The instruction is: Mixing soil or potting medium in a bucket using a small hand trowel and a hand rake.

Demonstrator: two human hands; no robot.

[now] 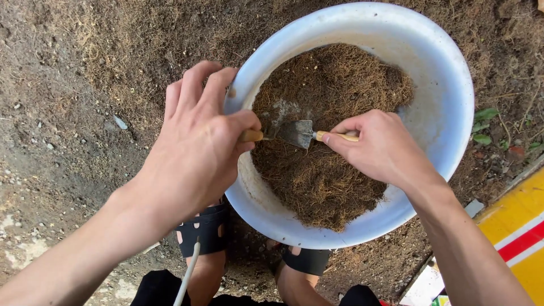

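Carefully now: my left hand (195,150) and right hand (381,148) are each gripping a wooden-handled tool, blades (294,133) meeting over the fibre (328,175); I'm risking flicking it past the basin (453,107) rim

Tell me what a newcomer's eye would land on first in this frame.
A big white basin fills the upper middle, set on bare soil and heaped with brown fibrous material. Over it, the left hand and right hand each grip a wooden-handled tool; the right one's small metal trowel sits between them.
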